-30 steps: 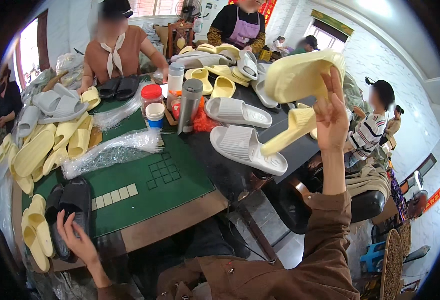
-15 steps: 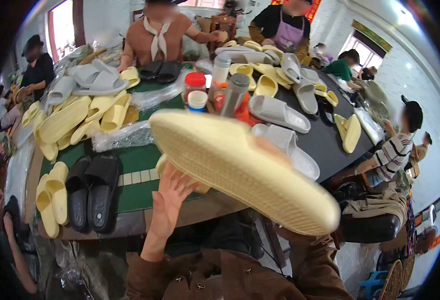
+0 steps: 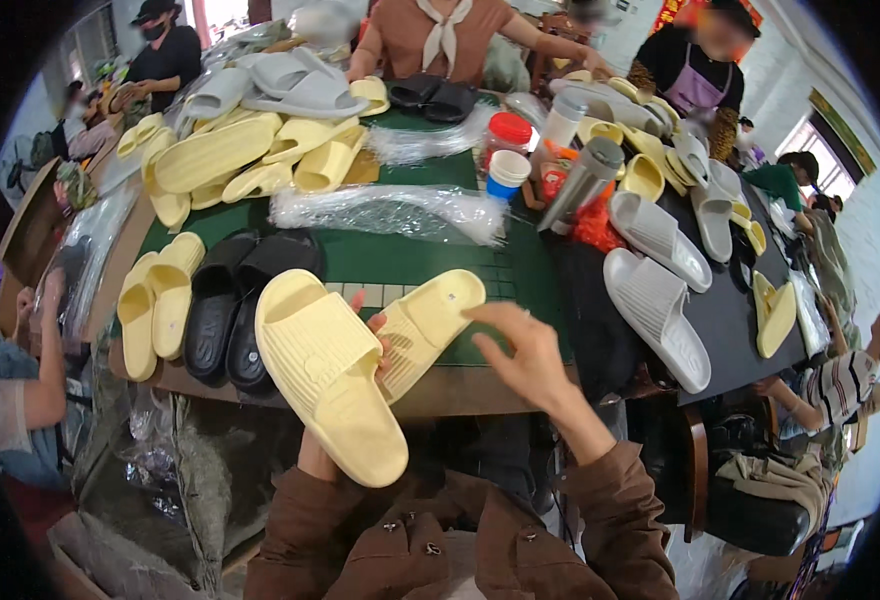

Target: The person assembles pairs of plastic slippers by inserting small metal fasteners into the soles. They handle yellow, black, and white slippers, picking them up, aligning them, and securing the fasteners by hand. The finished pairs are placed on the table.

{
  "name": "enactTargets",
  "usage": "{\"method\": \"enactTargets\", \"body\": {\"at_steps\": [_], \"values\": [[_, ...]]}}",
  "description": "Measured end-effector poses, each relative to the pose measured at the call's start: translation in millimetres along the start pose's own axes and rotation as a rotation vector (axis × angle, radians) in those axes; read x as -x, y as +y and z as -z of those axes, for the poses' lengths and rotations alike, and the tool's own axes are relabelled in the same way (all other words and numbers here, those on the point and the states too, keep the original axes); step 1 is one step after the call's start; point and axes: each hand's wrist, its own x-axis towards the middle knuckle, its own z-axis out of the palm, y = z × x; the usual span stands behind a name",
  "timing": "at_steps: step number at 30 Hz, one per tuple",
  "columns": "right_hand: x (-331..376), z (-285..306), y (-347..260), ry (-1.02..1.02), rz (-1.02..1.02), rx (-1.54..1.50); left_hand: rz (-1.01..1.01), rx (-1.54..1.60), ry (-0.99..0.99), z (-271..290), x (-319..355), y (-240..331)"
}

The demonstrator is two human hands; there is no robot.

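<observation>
My left hand [image 3: 384, 352] is shut on a pale yellow slide sandal [image 3: 332, 372], tilted over the table's front edge with its ribbed strap facing up. The sandal hides most of the hand, and a few fingers show past its strap. Just behind lies a second yellow slide sandal [image 3: 444, 302]; I cannot tell if it rests on the table or also touches the left hand. My right hand [image 3: 532, 362] is open, thumb and forefinger apart, with its fingertips close to the end of that second sandal.
Pairs of yellow sandals [image 3: 170, 300] and black sandals [image 3: 222, 305] stand at left. Yellow and grey sandals pile up behind clear plastic bags [image 3: 390, 212]. A red-lidded jar [image 3: 508, 130], a cup [image 3: 507, 172] and a grey flask [image 3: 582, 185] stand beyond; grey sandals [image 3: 658, 318] lie right. Several people surround the table.
The yellow sandal has turned from its sole to its strap side and moved left, now in my left hand. My right hand has come off it. The view has shifted left.
</observation>
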Motion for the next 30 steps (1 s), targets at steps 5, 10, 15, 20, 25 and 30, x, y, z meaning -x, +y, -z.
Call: {"method": "enactTargets", "body": {"at_steps": [5,10,15,20,25,30], "values": [[-30,-20,18,-0.198,0.045,0.139,0.067,-0.129,-0.038,16,17,30],[-48,-41,8,-0.395,-0.11,-0.01,0.056,-0.21,0.028,22,23,45],[-27,-48,7,-0.539,-0.121,-0.229,-0.024,-0.244,0.058,18,18,39],[-9,-43,-6,-0.306,-0.081,-0.253,0.066,-0.043,-0.086,16,5,35],[1,-39,0,0.139,-0.416,-0.255,0.029,-0.049,-0.061,19,-13,20],[9,-59,29,0.356,-0.456,-0.307,-0.051,-0.358,0.287,17,-26,4]]}}
